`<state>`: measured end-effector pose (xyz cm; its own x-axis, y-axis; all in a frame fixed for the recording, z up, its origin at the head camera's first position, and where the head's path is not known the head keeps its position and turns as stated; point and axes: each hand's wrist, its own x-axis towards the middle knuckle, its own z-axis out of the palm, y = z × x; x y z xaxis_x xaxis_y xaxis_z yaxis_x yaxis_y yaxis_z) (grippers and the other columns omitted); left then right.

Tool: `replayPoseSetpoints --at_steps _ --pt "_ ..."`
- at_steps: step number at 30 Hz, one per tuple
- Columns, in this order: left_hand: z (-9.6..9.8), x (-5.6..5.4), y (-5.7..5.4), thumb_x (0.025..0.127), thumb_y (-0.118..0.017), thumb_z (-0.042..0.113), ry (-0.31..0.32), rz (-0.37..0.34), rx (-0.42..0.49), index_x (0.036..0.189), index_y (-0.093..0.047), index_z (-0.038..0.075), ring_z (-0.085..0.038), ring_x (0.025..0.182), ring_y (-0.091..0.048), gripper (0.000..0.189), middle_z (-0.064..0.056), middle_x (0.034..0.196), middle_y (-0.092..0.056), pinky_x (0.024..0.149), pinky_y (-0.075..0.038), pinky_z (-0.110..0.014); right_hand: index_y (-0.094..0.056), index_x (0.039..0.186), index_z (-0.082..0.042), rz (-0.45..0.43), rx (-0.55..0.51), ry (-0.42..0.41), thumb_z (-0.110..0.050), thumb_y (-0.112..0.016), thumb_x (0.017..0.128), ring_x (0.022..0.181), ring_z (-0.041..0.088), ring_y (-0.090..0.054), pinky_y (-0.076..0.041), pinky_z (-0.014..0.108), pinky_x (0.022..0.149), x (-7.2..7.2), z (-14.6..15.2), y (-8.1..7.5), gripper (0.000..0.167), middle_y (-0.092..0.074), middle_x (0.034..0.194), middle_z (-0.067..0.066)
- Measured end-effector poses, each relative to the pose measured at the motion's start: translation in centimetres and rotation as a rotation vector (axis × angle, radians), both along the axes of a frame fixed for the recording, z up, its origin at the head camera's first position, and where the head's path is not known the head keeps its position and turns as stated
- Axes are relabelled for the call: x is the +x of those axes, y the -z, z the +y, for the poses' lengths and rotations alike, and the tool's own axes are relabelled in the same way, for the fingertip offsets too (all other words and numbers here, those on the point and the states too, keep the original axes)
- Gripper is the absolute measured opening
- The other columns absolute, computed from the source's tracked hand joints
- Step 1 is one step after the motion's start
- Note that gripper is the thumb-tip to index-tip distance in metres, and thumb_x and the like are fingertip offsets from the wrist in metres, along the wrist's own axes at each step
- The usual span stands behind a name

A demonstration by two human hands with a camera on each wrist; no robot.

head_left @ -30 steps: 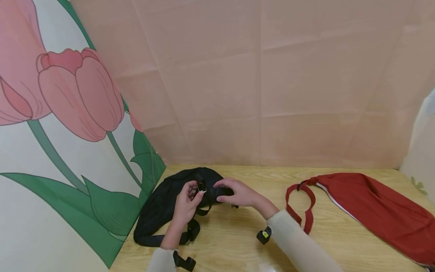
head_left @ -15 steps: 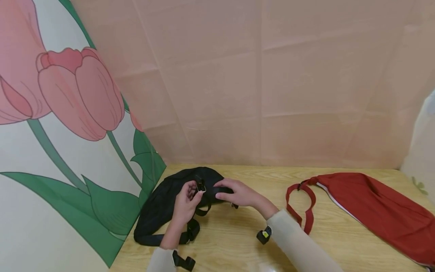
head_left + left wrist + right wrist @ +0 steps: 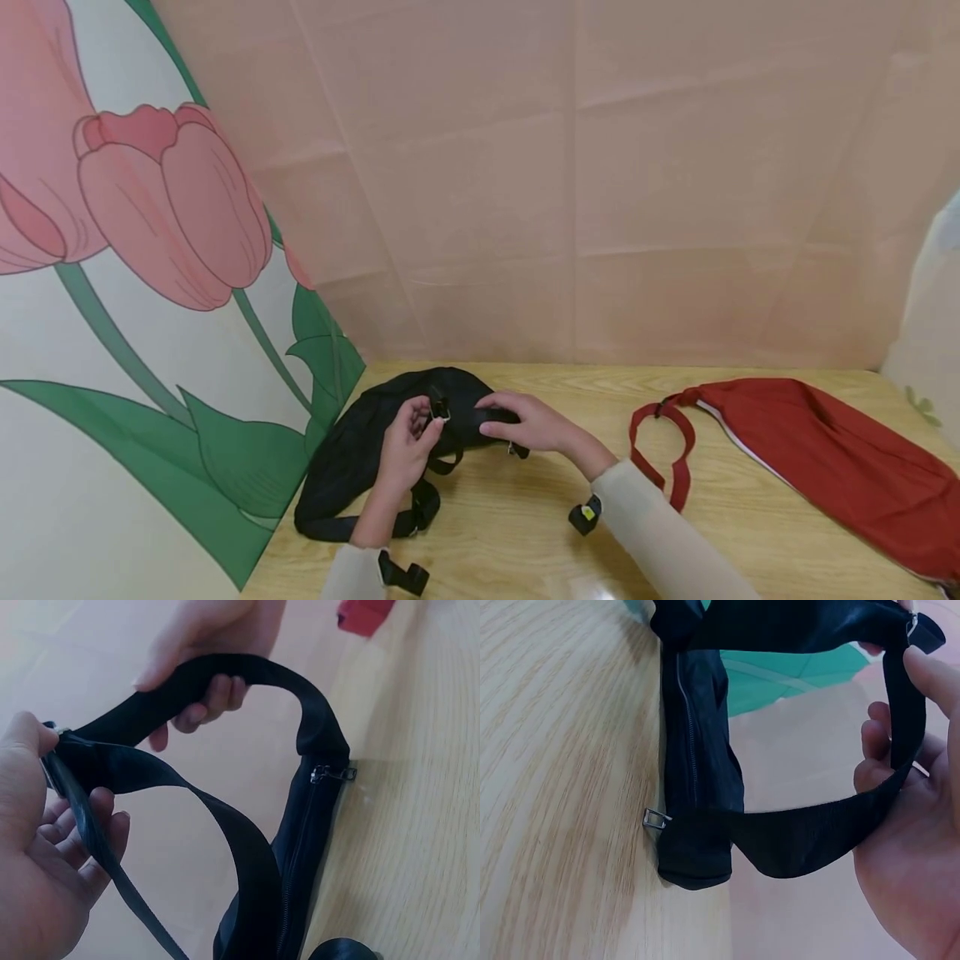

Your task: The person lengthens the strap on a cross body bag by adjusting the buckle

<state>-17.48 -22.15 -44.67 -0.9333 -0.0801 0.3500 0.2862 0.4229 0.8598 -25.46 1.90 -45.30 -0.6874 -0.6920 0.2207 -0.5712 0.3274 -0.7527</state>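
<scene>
- Bag of black cloth (image 3: 348,458) lies on the left part of the wooden table (image 3: 517,521), close beside the flowered wall (image 3: 172,208); whether it touches this wall, one cannot tell.
- Its long axis goes slantwise in the head view, from near left to far right. The form is like a bow: the round back looks toward the pink cloth (image 3: 600,208), the hollow side toward the person.
- The zip (image 3: 690,742) follows the length of the bag; in the right wrist view it runs nearly upright, and a metal zip pull (image 3: 657,819) stands out at its lower end.
- The left hand (image 3: 405,446) pinches the buckle (image 3: 440,412) between thumb and fingers, above the hollow side of the bag; its other fingers are bent.
- The right hand (image 3: 531,423) holds the strap (image 3: 795,844), with the thumb on one face and the bent fingers behind; between this hand and the bag, the strap makes a wide curve.
- A gathered strap end (image 3: 426,504) is beside the left forearm, at the near side of the bag.
- The red bag (image 3: 817,458) lies well apart, on the right part of the table. Its long axis slopes from far left to near right, and its red loop (image 3: 684,462) is at the left end.
- About writing: the wrist camera (image 3: 583,518) by the right sleeve (image 3: 645,517) carries a yellow mark, too small to read.
</scene>
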Motion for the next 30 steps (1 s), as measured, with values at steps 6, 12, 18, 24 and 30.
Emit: replayPoseSetpoints --at_steps 6,12,18,24,30 --pt "0.32 0.0 -0.24 0.097 -0.068 0.014 0.007 0.006 0.009 0.128 -0.056 -0.002 -0.031 0.113 -0.061 0.037 -0.019 0.121 -0.063 0.098 -0.048 -0.05 -0.061 0.135 -0.016 0.037 0.006 -0.02 -0.041 -0.064 0.099 0.12 0.023 -0.059 -0.046 0.049 0.103 0.24 -0.24 -0.53 0.044 -0.063 0.13 0.003" --pt "0.42 -0.06 -0.03 0.096 -0.068 0.012 0.021 0.008 0.003 0.127 -0.056 -0.001 -0.03 0.112 -0.061 0.036 -0.018 0.119 -0.064 0.098 -0.049 -0.047 -0.06 0.137 -0.012 0.092 0.039 -0.063 -0.033 -0.062 0.101 0.121 0.024 -0.058 -0.046 0.049 0.103 0.51 -0.63 -0.99 0.042 -0.061 0.134 0.007" --pt "0.44 -0.06 0.14 0.096 -0.068 0.011 0.026 0.01 0.004 0.126 -0.057 -0.002 -0.029 0.11 -0.061 0.035 -0.018 0.118 -0.065 0.096 -0.049 -0.044 -0.061 0.135 -0.017 0.089 0.053 -0.047 -0.041 -0.064 0.099 0.121 0.018 -0.058 -0.046 0.045 0.103 0.48 -0.87 -0.79 0.043 -0.061 0.133 0.001" --pt "0.45 -0.03 0.13 0.096 -0.068 0.012 0.035 0.016 0.006 0.127 -0.056 -0.003 -0.031 0.112 -0.062 0.036 -0.019 0.119 -0.064 0.098 -0.048 -0.048 -0.063 0.134 -0.022 0.081 0.027 -0.012 -0.049 -0.062 0.098 0.114 0.017 -0.059 -0.048 0.043 0.099 0.49 -0.89 -0.63 0.045 -0.062 0.129 -0.002" --pt "0.28 -0.04 0.1 0.095 -0.069 0.01 0.024 0.011 0.011 0.126 -0.057 -0.002 -0.029 0.111 -0.062 0.035 -0.017 0.117 -0.065 0.098 -0.048 -0.046 -0.063 0.135 -0.023 0.088 0.023 -0.016 -0.049 -0.061 0.099 0.117 0.017 -0.059 -0.048 0.044 0.1 0.42 -0.88 -0.52 0.044 -0.062 0.13 -0.002"
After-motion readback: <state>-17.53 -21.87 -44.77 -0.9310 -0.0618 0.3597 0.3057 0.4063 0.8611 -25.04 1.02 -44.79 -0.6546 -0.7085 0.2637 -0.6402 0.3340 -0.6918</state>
